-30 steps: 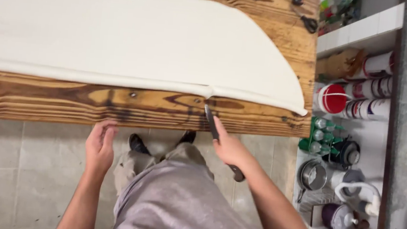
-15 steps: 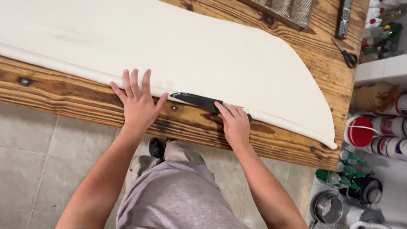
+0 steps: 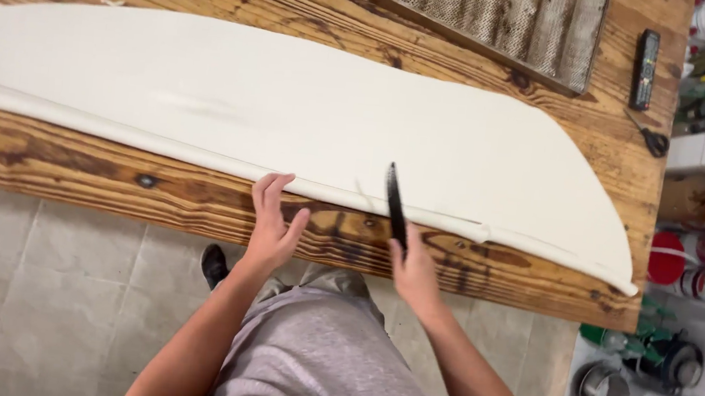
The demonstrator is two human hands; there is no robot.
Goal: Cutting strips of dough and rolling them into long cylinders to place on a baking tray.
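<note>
Since half a second ago the knife [image 3: 396,204] has swung from lying flat to pointing at 12 o'clock, blade over the rolled edge of the dough sheet [image 3: 291,115] at the tabletop [image 3: 71,167] front. Right hand [image 3: 415,269] closed on its handle. Left hand [image 3: 274,221] open, fingertips seemingly touching the roll. Scissors [image 3: 653,139], remote [image 3: 645,69] at 2 o'clock.

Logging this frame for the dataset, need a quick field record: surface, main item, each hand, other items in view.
surface: wooden plank table
main item: long white dough sheet, near edge rolled into a thin log
left hand: left hand open, fingertips at the rolled edge
right hand: right hand gripping a black knife, blade across the rolled edge
far side: corrugated metal tray, black remote control, black-handled scissors
floor: grey tiles
</note>
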